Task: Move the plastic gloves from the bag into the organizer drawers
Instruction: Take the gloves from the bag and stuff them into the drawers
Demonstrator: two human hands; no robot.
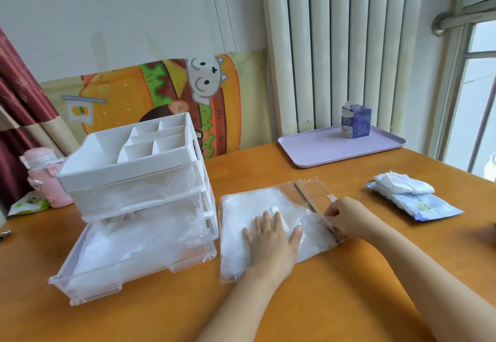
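Now you're pinning the bag [241,207] with left hand [271,242] fingers flat, right hand [346,219] pinching its flap; peel slowly.

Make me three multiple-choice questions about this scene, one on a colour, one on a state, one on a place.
1. The tray is: A lilac, B green, C black.
2. The bottom drawer of the organizer is: A shut, B pulled out, C upside down.
3. The left hand rests: A on the tray, B in the bottom drawer, C on the bag.
Answers: 1 A, its surface shows pale purple; 2 B, it juts forward from the organizer; 3 C, its palm lies flat on the bag.
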